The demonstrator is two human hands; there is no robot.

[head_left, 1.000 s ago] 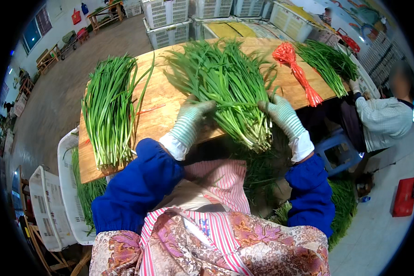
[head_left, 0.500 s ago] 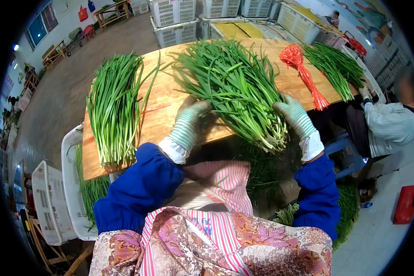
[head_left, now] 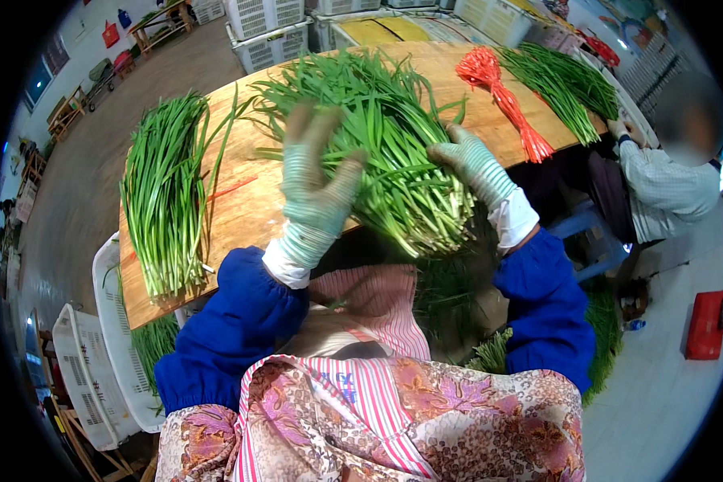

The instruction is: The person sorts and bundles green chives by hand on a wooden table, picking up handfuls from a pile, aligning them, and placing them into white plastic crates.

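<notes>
A large bunch of garlic chives [head_left: 394, 120] lies across the wooden table, its pale cut ends hanging over the near edge. Above its left side I hold my left hand [head_left: 317, 181], in a striped knit glove, open with the fingers spread and a little blurred. Against the right side of the bunch rests my right hand [head_left: 475, 165], gloved alike, its visible fingers stretched out and apart. To the left, a second bunch of chives [head_left: 165, 201] lies with its stems toward me. A red tie strip [head_left: 233, 188] lies between the bunches.
A bundle of red ties [head_left: 502, 100] and more chives [head_left: 558, 88] lie on the right of the wooden table [head_left: 257, 205]. A co-worker [head_left: 671, 193] sits at the right. White crates [head_left: 96, 386] stand at the left, others behind the table. Greens lie below.
My left hand has come up from beside the bunch and now hovers over its leaves with spread fingers. My right hand stays at the bunch's right side. The whole view has shifted slightly.
</notes>
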